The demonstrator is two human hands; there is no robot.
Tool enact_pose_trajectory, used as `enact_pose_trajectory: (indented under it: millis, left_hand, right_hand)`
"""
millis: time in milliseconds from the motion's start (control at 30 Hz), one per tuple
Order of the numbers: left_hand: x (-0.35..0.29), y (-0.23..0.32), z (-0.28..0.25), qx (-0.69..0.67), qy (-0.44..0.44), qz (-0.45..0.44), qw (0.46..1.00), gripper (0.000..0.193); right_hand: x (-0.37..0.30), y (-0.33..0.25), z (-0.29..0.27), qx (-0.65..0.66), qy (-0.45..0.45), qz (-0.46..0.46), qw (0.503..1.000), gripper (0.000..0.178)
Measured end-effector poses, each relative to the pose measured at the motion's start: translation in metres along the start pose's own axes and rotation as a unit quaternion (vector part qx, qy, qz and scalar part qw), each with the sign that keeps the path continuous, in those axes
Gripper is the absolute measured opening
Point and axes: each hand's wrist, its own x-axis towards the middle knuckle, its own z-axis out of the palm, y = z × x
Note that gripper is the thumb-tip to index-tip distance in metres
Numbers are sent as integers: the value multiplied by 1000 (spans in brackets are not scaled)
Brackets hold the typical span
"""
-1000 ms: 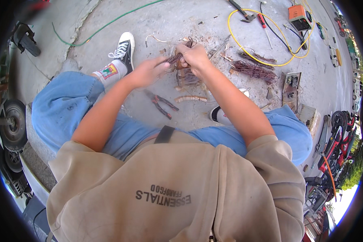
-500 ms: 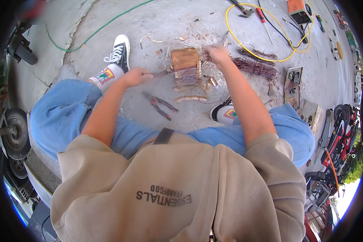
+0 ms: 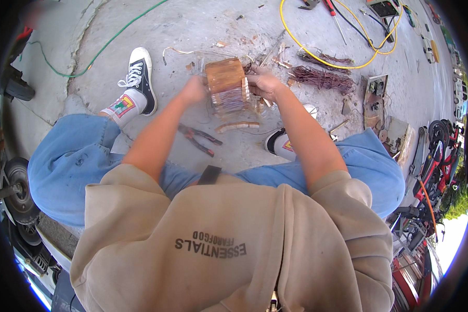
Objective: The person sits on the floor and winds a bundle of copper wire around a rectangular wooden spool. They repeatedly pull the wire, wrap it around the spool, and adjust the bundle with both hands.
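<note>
A rusty brown stator core (image 3: 224,74) with copper-coloured windings and whitish insulation along its slots sits on the concrete between my feet. My left hand (image 3: 194,89) is closed against its left side, slightly blurred, with the fingertips hidden by the core. On the opposite side, my right hand (image 3: 265,83) has its fingers bent around the right edge, close to some dark wire ends. Red-and-black pliers (image 3: 200,139) lie nearer to me, on the left. Just in front of the core rests a curved, pale strip (image 3: 237,126).
Bundles of stripped dark wire (image 3: 322,78) lie to the right, beside a metal box part (image 3: 374,101). Farther off are a yellow hose (image 3: 291,34), a red screwdriver (image 3: 338,21) and a hammer (image 3: 309,4). A green hose (image 3: 109,44) crosses the far left floor.
My left hand has moved right and up to the core's left side. My right hand has come down and in against its right side. The view has shifted slightly.
</note>
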Motion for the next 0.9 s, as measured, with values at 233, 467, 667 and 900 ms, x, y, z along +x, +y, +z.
enact_pose_trajectory:
  millis: [233, 467, 667, 900]
  left_hand:
    - [2, -13, 4, -169, -53, -99, 979, 36]
    - [-20, 28, -77, -79, 81, -57, 992, 41]
    - [-11, 144, -36, 106, 138, 263, 949, 56]
    - [-8, 185, 14, -70, -62, 144, 985, 45]
  right_hand:
    - [12, 16, 8, 37, 72, -28, 996, 27]
    - [-25, -89, -57, -153, 244, -131, 949, 19]
    - [-136, -204, -16, -178, 295, -397, 851, 15]
    - [-203, -223, 30, -73, 310, -520, 792, 17]
